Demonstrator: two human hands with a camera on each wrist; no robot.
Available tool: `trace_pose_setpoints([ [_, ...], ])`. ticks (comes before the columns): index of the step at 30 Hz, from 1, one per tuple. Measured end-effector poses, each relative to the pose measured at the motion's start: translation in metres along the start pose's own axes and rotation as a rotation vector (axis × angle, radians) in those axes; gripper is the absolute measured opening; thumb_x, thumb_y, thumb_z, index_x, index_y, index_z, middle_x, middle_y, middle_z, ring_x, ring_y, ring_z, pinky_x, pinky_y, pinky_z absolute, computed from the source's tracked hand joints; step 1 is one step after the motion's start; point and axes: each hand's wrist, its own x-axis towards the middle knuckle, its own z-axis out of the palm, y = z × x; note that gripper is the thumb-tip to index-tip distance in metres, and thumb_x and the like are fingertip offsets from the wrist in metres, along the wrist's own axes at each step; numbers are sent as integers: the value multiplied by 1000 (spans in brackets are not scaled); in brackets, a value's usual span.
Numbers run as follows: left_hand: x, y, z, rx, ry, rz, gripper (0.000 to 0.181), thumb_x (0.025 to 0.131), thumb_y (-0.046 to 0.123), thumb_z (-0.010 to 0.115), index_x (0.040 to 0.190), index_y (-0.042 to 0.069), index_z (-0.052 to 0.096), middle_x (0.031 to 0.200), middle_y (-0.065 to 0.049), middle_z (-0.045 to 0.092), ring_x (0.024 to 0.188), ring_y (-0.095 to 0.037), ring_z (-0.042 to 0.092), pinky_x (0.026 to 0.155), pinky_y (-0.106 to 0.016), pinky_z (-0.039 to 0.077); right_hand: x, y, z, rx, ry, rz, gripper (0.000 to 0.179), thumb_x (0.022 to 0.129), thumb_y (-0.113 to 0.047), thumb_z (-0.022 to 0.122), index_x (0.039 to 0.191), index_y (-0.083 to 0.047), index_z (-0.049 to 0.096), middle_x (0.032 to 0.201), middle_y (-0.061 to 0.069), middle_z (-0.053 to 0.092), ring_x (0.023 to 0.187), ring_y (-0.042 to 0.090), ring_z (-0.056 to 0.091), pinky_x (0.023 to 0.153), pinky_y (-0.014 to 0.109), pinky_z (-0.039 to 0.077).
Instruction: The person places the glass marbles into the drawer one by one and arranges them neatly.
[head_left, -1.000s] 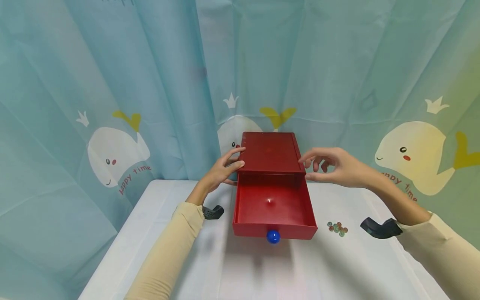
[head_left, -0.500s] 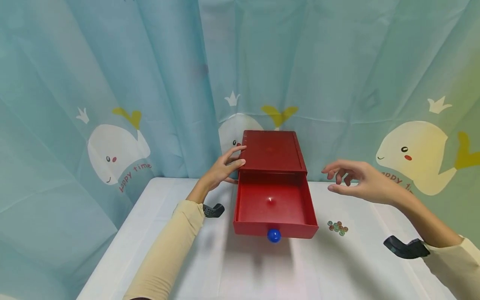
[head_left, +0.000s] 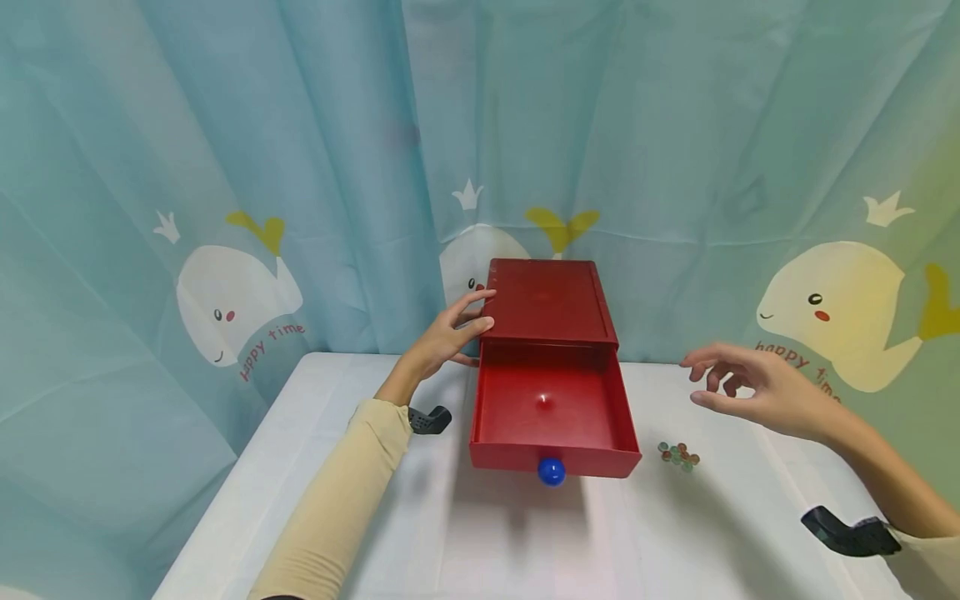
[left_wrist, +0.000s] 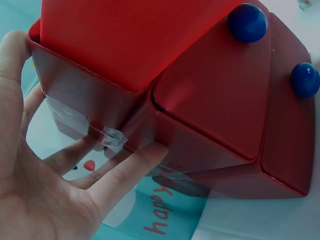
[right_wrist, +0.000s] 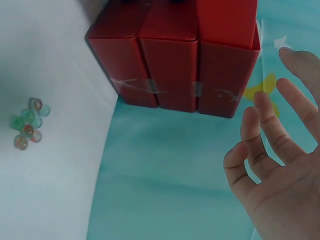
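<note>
On the far left we pick up the table, and over it the left hand: fingers well apart, tips touching the upper edge and left wall of the red drawer unit. We'd judge that spread is there to steady it, because so much weight hangs out in front. Crossing to the middle, we see why: the top drawer juts right out, its inside facing up at us, blue knob towards us. The left wrist view gives us the lower drawers pushed in, and clear tape on the side wall, presumably binding the sections together. Moving right, a little cluster of glass marbles, green and reddish-brown, sits near the unit, gathered, we'd guess, to stay within reach. Finally the right hand, up above the table: fingers loosely curled, thumb and forefinger apart, holding nothing, touching nothing.
</note>
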Motion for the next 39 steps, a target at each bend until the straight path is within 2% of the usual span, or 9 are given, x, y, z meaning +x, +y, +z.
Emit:
trace_pose_setpoints([
  [8,-1,0,1,-1,-1,-4,59,100,34,62,156,36,41,158,-12,37,140,-35,43,83,-55,60,-12,10,5,26,21,16,43,83,-1,83,119,-19,69,98,-4,68,79,9,64,66,19,51],
  [18,-1,-1,1,-7,0,-9,58,100,35,61,155,38,42,158,-11,36,139,-35,45,83,-55,60,-19,16,9,36,42,78,39,83,-3,83,115,-22,71,95,-6,68,77,10,64,63,22,50],
  [30,-1,0,1,-6,1,-8,58,101,35,61,155,38,41,159,-11,36,139,-34,44,83,-55,60,-26,31,15,48,51,-4,42,82,3,82,116,-17,70,95,-3,68,76,9,64,62,20,51],
  [39,0,1,1,-6,1,-2,58,101,35,61,155,38,41,158,-10,36,139,-33,45,83,-55,60,-32,40,17,56,51,22,41,82,3,82,117,-16,70,95,0,68,76,9,64,63,19,51],
])
